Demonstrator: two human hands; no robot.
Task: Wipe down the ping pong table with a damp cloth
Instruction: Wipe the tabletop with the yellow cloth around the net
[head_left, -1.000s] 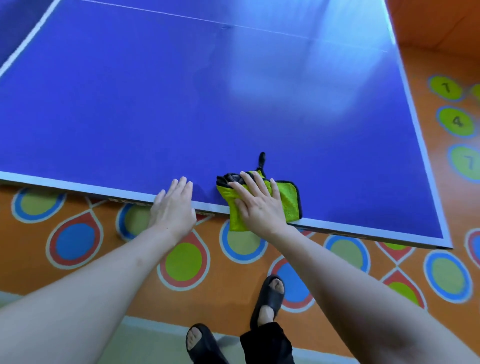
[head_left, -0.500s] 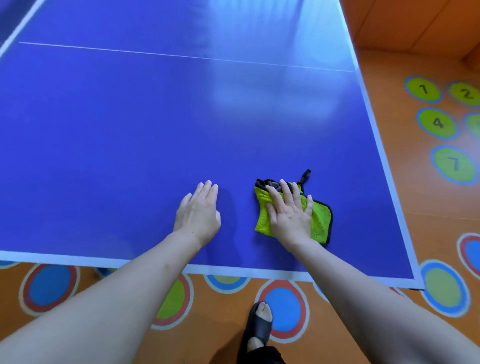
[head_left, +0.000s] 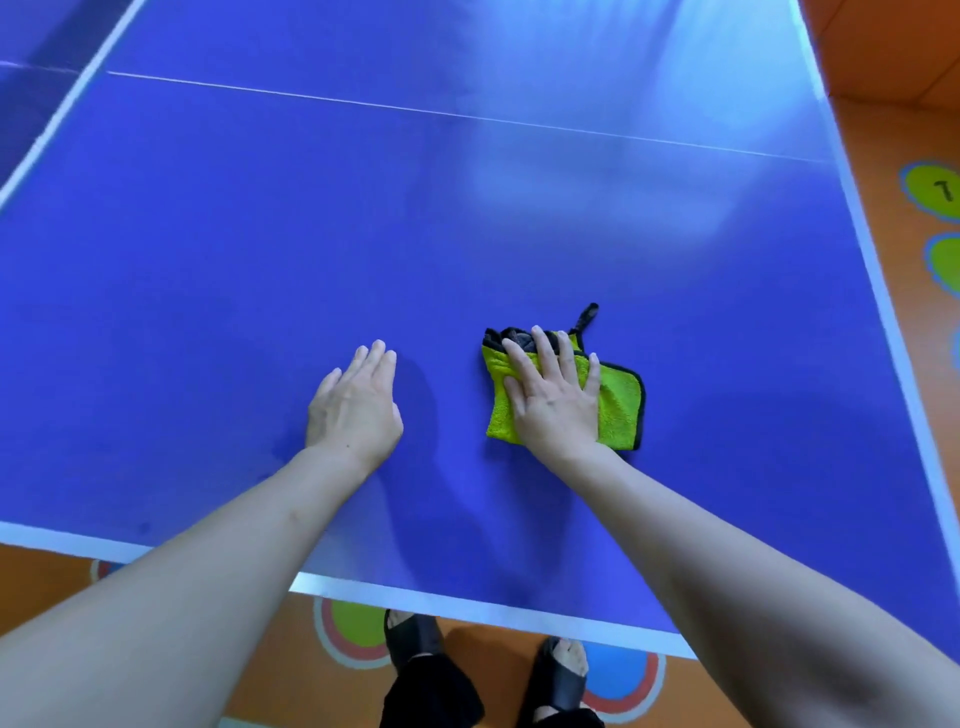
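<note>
The blue ping pong table (head_left: 218, 270) fills most of the view, with white edge lines and a thin white centre line across the far part. A folded yellow-green cloth (head_left: 621, 402) with black trim and a black loop lies on it, right of centre. My right hand (head_left: 553, 397) presses flat on the cloth with straight, spread fingers. My left hand (head_left: 356, 402) rests flat on the bare table surface to the left of the cloth, fingers straight and together.
The table's near edge (head_left: 467, 608) runs just in front of my feet in black sandals (head_left: 410, 642). The orange floor (head_left: 883, 135) has coloured circles, with numbered green ones (head_left: 935, 189) beyond the right edge. An orange wall stands at the top right.
Both hands have slid away from the near edge, farther onto the table. The cloth moved with my right hand from overhanging the edge to well inside the surface.
</note>
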